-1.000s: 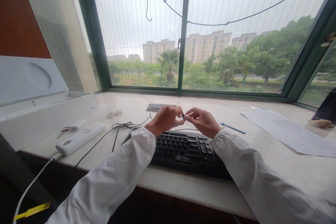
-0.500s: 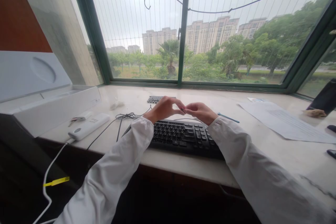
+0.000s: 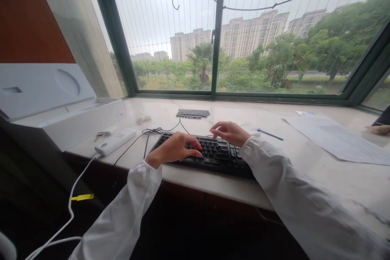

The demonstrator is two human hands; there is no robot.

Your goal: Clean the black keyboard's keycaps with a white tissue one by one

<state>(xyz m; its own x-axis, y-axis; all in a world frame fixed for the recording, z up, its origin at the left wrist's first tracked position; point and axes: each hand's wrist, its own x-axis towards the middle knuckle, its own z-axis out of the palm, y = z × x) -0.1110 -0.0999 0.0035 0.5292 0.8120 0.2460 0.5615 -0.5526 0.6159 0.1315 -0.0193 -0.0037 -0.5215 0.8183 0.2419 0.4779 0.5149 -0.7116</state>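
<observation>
Head view. Item: black computer keyboard (kbd) (image 3: pixel 215 156), lying flat, keys up, on the pale marble ledge (image 3: pixel 178 178). Long axis runs L–R, approx. parallel to ledge's front edge; in view it slants, L end higher, R end lower. One long side faces the person; wide keys & end key block toward R. Main block appears to be largely bare sockets; detail too small to confirm.

L hand (image 3: pixel 173 147): over kbd's L-centre, palm down, thumb & forefinger bent w/ visible gap btwn tips. Contact w/ kbd can't be told.
R hand (image 3: pixel 230 132): above kbd's far side, R of ctr., fingers curled inward; whether gripping a small item, can't tell.
Kbd thus sits under both hands, middle portion exposed btwn them; R end partly covered by R sleeve (image 3: pixel 276 170).

Beyond kbd, apart from it: loose keycaps (image 3: pixel 193 113), grey, set in rows, rows running L–R. Coiled black cable (image 3: pixel 153 131) just beyond kbd's L end. Slim blue rod (image 3: pixel 270 134) R of R hand, angled; printed sheet (image 3: pixel 330 138) farther R. White oblong device (image 3: pixel 115 142) well L.
</observation>
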